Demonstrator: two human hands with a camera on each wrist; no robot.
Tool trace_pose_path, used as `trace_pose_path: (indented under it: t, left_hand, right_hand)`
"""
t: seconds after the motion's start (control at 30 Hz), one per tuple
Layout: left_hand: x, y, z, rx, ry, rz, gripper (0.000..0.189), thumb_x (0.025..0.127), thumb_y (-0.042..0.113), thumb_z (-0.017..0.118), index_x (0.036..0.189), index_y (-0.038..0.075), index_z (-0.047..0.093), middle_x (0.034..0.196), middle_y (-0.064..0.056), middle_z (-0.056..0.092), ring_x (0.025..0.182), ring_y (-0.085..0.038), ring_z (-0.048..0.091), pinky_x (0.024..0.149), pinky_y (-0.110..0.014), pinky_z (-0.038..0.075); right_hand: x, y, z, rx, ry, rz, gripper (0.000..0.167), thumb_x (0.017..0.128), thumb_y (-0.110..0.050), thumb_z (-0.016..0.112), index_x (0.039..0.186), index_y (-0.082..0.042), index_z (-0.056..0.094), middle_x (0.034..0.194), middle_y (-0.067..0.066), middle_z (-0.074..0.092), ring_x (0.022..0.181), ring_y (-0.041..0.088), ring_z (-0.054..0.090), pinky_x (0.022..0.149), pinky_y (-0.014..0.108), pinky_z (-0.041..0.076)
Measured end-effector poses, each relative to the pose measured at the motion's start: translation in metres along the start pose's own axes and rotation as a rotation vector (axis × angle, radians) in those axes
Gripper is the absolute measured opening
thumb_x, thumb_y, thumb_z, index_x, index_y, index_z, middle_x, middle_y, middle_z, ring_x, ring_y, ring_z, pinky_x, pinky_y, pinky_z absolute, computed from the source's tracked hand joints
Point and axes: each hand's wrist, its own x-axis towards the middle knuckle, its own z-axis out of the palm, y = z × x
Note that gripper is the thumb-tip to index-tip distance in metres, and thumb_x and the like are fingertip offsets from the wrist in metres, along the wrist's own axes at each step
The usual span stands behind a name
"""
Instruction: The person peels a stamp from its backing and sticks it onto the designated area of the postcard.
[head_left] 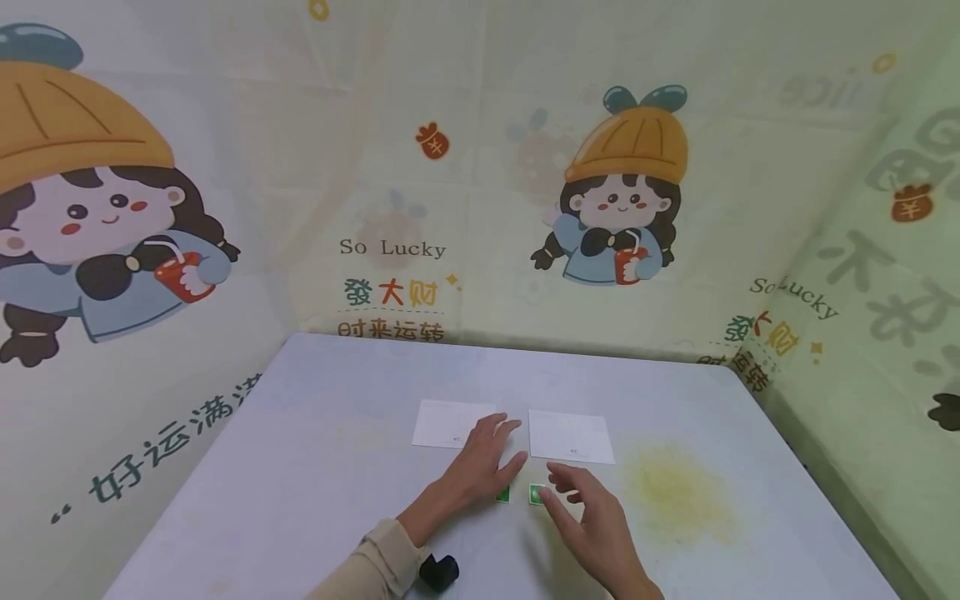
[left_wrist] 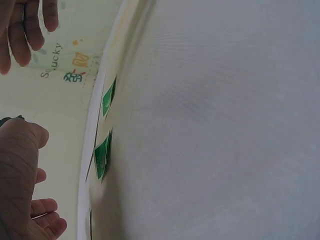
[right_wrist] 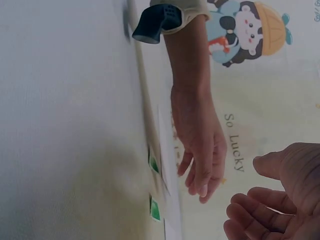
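Note:
My left hand (head_left: pixel 480 458) hovers over the table with its fingers loosely spread, overlapping the inner corner of a white paper rectangle (head_left: pixel 442 422) in the head view. Under its thumb side peeks a small green stamp-like square (head_left: pixel 503 495), partly hidden. To the right, my right hand (head_left: pixel 596 521) is held with relaxed fingers and nothing in them. Its thumb overlaps a second green square (head_left: pixel 536 493) in the head view. The right wrist view shows the left hand (right_wrist: pixel 200 145) above the tabletop. A second white rectangle (head_left: pixel 572 437) lies beyond the right hand.
Both papers and green squares lie on a pale table (head_left: pixel 300 500) with a yellowish stain (head_left: pixel 678 492) at right. A black camera (head_left: pixel 439 573) sits at the left wrist. Printed cloth walls (head_left: pixel 480 192) stand behind and beside the table.

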Motion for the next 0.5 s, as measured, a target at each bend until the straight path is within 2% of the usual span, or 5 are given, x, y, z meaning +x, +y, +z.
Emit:
trace_pose_path:
  t: [0.23, 0.4, 0.5]
  left_hand:
    - [0.007, -0.001, 0.001, 0.011, -0.027, 0.013, 0.053, 0.103, 0.037, 0.054, 0.148, 0.008, 0.049, 0.152, -0.019, 0.045, 0.144, -0.033, 0.038, 0.116, -0.051, 0.034]
    - [0.011, 0.000, 0.002, 0.020, -0.050, -0.005, 0.053, 0.104, 0.037, 0.054, 0.148, 0.008, 0.048, 0.153, -0.019, 0.045, 0.145, -0.032, 0.037, 0.117, -0.051, 0.033]
    - [0.013, 0.003, 0.001, 0.023, -0.060, -0.014, 0.054, 0.104, 0.037, 0.055, 0.149, 0.008, 0.048, 0.154, -0.018, 0.045, 0.146, -0.032, 0.037, 0.118, -0.051, 0.033]
  right_hand:
    - [0.010, 0.012, 0.006, 0.035, -0.099, 0.175, 0.021, 0.087, -0.015, 0.082, 0.105, -0.012, 0.074, 0.083, -0.013, 0.068, 0.074, 0.001, 0.061, 0.067, 0.026, 0.055]
    - [0.016, 0.018, 0.011, 0.003, -0.160, 0.235, 0.017, 0.091, -0.020, 0.078, 0.104, -0.009, 0.074, 0.078, -0.011, 0.064, 0.068, 0.001, 0.057, 0.064, 0.022, 0.052]
    - [0.019, 0.023, 0.013, -0.020, -0.183, 0.240, 0.016, 0.092, -0.022, 0.077, 0.102, -0.009, 0.074, 0.078, -0.009, 0.063, 0.067, 0.002, 0.056, 0.062, 0.022, 0.050]
